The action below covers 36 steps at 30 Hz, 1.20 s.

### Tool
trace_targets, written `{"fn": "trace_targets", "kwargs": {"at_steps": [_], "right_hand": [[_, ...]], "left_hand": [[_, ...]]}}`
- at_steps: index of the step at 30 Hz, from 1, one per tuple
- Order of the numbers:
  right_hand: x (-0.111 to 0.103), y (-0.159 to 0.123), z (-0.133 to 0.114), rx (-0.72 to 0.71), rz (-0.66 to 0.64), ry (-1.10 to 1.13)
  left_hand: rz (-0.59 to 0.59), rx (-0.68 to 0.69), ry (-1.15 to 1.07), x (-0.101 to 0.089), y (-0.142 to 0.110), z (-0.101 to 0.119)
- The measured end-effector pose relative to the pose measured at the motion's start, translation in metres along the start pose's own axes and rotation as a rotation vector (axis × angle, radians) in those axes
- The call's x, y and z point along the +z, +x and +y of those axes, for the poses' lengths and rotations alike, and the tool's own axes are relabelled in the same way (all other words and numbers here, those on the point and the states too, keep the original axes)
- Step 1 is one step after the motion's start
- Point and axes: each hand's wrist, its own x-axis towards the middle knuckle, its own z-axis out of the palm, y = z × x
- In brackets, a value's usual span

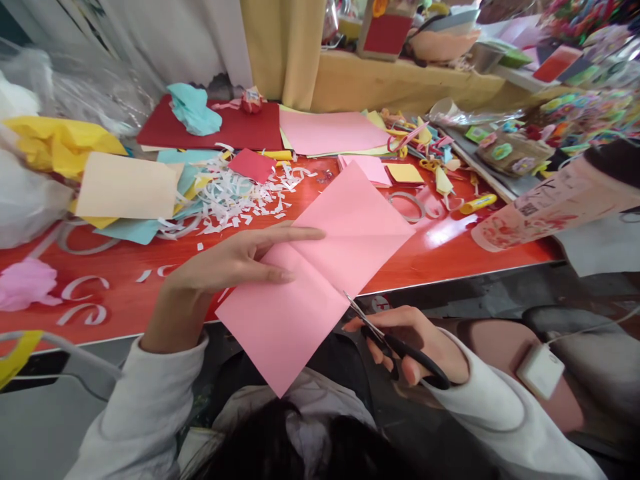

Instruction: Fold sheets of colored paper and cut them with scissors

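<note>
Pink paper [280, 320]: I see it beneath my left grip [225, 257], overhanging the counter [127, 300], one edge meeting the scissors' [395, 341] tips.
Counter: red, with white paper scraps [250, 190], coloured sheets [330, 130] and a tumbler [545, 197].
Room: yellow curtain [280, 53] behind.
Left grip: thumb and forefinger spread over the paper; I cannot tell whether hidden fingers clasp it.
Right grip [425, 337]: wrapped around the scissors' black handles.

Creased pink paper [357, 217], scissors [400, 348] at edge
</note>
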Motion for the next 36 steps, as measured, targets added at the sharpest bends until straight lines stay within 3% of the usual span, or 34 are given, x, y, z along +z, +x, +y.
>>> {"fn": "trace_targets", "kwargs": {"at_steps": [13, 30, 36], "right_hand": [[0.0052, 0.0028, -0.0061, 0.073, 0.001, 0.036], [0.0037, 0.0039, -0.0026, 0.041, -0.021, 0.024], [0.0069, 0.0026, -0.0042, 0.11, 0.019, 0.024]], "left_hand": [[-0.026, 0.077, 0.1, -0.0024, -0.002, -0.0012], [-0.093, 0.103, 0.21, -0.0076, -0.0032, -0.0033], [-0.108, 0.107, 0.218, -0.0072, -0.0024, -0.0045]]}}
